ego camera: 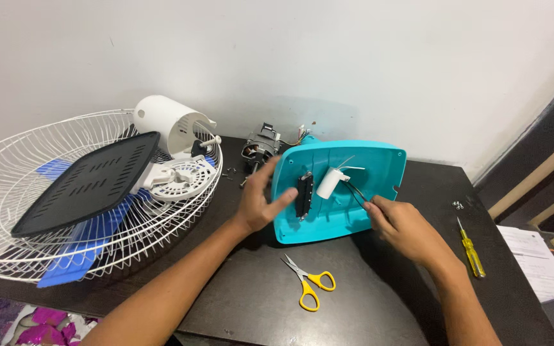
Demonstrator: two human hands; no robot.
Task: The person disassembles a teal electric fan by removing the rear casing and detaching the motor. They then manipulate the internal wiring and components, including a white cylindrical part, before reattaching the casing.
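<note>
Propping the turquoise fan base housing on edge near the middle of the dark worktop, open side facing the camera, with the left hand bracing its left rim, fingers spread loosely against the plastic rather than clamped around it. Pinching thin black wires with the right hand, fingertips closed together on them just below the white cylindrical capacitor mounted inside the shell. Working beside the black switch block, fixed upright left of the capacitor. Doing this well probably meaning keeping the left palm firm so the shell is not tipping, pulling the wires gently along their run rather than sideways, and avoiding strain where they are joining the capacitor; exact connection points too small to tell. Lying near the front edge, yellow-handled scissors; resting toward the right edge, a yellow screwdriver with loose screws just beyond it. Sitting behind the housing, the bare motor; crowding the left end, the white wire fan guard carrying a black base plate and blue blades.
</note>
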